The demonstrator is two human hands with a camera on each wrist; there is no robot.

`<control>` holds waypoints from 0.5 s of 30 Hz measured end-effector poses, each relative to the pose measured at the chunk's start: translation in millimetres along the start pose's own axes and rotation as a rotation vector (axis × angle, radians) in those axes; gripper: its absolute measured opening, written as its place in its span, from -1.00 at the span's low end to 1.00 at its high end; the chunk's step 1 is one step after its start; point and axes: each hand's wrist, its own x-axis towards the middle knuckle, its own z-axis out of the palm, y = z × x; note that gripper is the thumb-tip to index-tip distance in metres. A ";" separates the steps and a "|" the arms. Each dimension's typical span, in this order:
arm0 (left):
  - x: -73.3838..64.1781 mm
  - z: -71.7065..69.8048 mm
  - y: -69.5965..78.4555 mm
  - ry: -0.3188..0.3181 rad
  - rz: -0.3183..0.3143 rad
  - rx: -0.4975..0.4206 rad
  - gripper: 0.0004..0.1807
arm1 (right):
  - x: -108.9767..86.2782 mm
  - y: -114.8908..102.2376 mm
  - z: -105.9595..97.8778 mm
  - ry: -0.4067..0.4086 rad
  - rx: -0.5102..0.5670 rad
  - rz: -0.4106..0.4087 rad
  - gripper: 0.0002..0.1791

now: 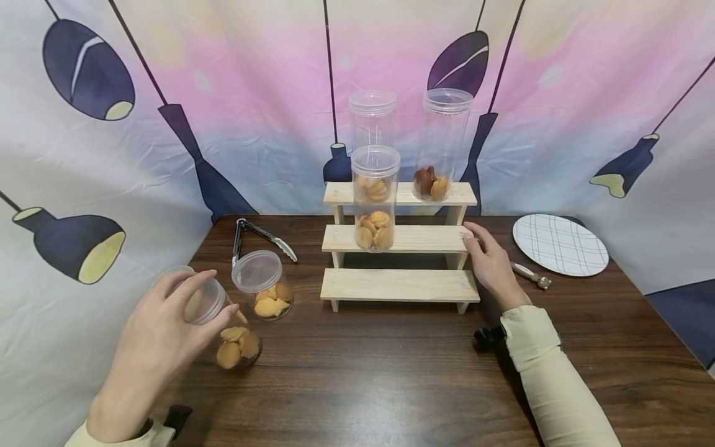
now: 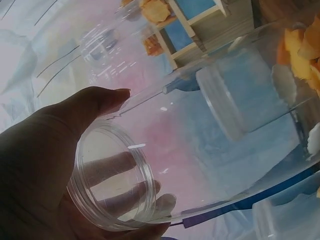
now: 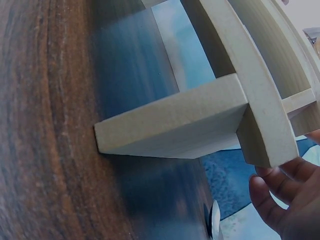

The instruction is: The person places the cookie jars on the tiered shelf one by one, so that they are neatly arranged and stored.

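At the left of the table, my left hand (image 1: 162, 323) grips a tall clear jar (image 2: 175, 200) around its lidded top, thumb on one side and fingers on the other. Round cookies (image 1: 238, 346) lie in its bottom. Just behind it stands another lidded jar (image 1: 258, 273) with yellow-orange cookies. My right hand (image 1: 491, 264) holds the right end of the middle shelf of a three-step wooden stand (image 1: 399, 285). In the right wrist view its curled fingertips (image 3: 264, 182) meet the shelf's end. One jar (image 1: 375, 198) of cookies sits on the middle shelf.
Two more tall jars, one with brown and tan cookies (image 1: 432, 183), occupy the top shelf. Black-handled tongs (image 1: 239, 239) lie behind the left jars. To the right are a checked white plate (image 1: 561, 245) and a bear-ended utensil (image 1: 530, 274). A patterned cloth (image 1: 268, 124) hangs behind.
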 end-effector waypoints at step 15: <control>27.7 3.2 42.8 -0.009 0.111 -0.039 -0.39 | -1.3 0.7 -0.4 -0.002 0.000 -0.010 -0.31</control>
